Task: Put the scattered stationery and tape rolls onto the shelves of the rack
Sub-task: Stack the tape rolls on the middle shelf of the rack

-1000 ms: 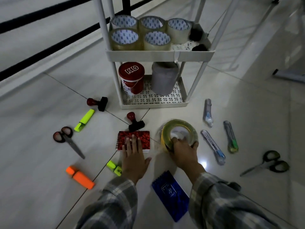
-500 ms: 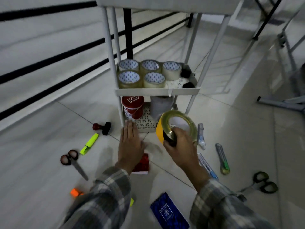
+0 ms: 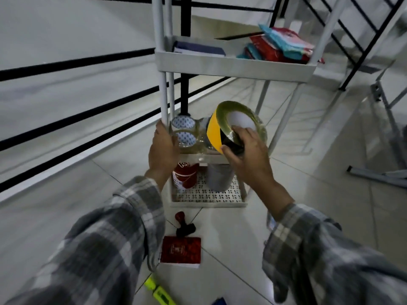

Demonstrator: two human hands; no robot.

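Observation:
My right hand [image 3: 246,155] grips a yellow-and-black tape roll [image 3: 229,122], held tilted in the air in front of the white rack's middle shelf [image 3: 211,158]. My left hand [image 3: 161,146] holds the rack's front left post [image 3: 164,95] at that shelf's level. Several clear tape rolls [image 3: 184,130] stand on the middle shelf, partly hidden by my hands. The top shelf [image 3: 233,64] carries notebooks and coloured packets. On the floor lie a red notebook [image 3: 181,252], a red-handled stamp [image 3: 184,225] and a yellow highlighter [image 3: 159,292].
A red tin [image 3: 185,176] and a grey cylinder [image 3: 219,178] stand on the bottom shelf [image 3: 208,200]. A black-barred railing [image 3: 77,119] runs along the left. Metal stand legs [image 3: 378,172] lie to the right. A blue notebook corner [image 3: 219,302] shows at the bottom edge.
My right hand has lifted the yellow-and-black tape from the floor up to middle-shelf height. My left hand left the red notebook and took hold of the rack post. The view tilted upward.

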